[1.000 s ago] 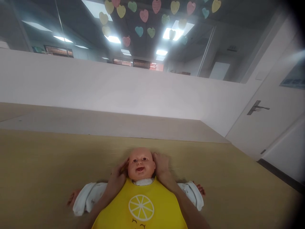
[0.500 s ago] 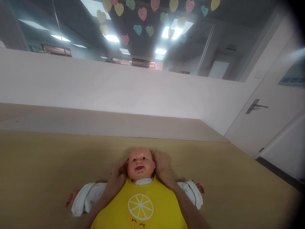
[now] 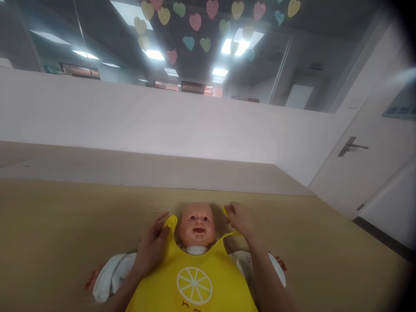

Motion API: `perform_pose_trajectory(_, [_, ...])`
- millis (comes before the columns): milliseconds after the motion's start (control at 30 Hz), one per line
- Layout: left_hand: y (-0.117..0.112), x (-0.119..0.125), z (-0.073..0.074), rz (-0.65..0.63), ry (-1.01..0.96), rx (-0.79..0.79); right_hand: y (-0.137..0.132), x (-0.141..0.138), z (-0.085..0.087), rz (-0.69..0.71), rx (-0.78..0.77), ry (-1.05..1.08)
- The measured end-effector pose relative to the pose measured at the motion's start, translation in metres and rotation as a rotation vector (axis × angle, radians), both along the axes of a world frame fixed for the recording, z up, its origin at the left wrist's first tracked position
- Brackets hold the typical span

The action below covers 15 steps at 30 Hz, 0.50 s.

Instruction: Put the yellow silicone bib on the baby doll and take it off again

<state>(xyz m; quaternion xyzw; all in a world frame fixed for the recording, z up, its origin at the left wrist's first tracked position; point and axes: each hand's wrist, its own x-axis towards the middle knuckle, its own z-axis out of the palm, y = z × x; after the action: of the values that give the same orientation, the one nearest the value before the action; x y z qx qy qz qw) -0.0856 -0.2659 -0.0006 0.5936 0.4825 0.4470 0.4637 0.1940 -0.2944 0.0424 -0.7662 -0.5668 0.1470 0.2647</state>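
**Yellow bib [image 3: 194, 281] up by its 2 strap tips!**

The left hand [image 3: 151, 247], fingers half open, sits against the left strap tip [image 3: 170, 222]; no telling yet if it grips. The right hand [image 3: 240, 219] pinches the right strap tip [image 3: 225, 211] firmly, pulling that strap taut and clear of the neck of the baby doll [image 3: 196, 225], lying on its back on the tan tabletop [image 3: 65, 242], bib over its chest.

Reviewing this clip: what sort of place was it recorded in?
Probably an office-style training room or classroom: paper hearts hang from the ceiling among panel lights, and a baby doll in a yellow bib lies on a tan table.
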Motion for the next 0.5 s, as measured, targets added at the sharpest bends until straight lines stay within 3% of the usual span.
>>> perform_pose_trajectory(67, [-0.007, -0.006, 0.013, -0.008, -0.111, -0.026, -0.024, 0.0, 0.014, 0.185, 0.174, 0.235])
perform_pose_trajectory(167, [-0.022, -0.013, 0.035, -0.074, -0.206, 0.003, -0.06, -0.013, 0.041, 0.453, 0.402, 0.368])
perform_pose_trajectory(233, [-0.037, -0.013, 0.049, -0.126, -0.147, 0.048, -0.078, -0.03, 0.059, 0.648, 0.49, 0.4])
perform_pose_trajectory(300, [-0.053, -0.009, 0.061, -0.167, -0.003, 0.119, -0.09, -0.049, 0.073, 0.791, 0.453, 0.338])
perform_pose_trajectory(367, [-0.067, -0.002, 0.07, -0.169, 0.174, 0.236, -0.095, -0.065, 0.08, 0.839, 0.377, 0.204])
perform_pose_trajectory(500, [-0.082, 0.005, 0.081, -0.208, 0.322, 0.434, -0.105, -0.071, 0.081, 0.749, 0.29, -0.044])
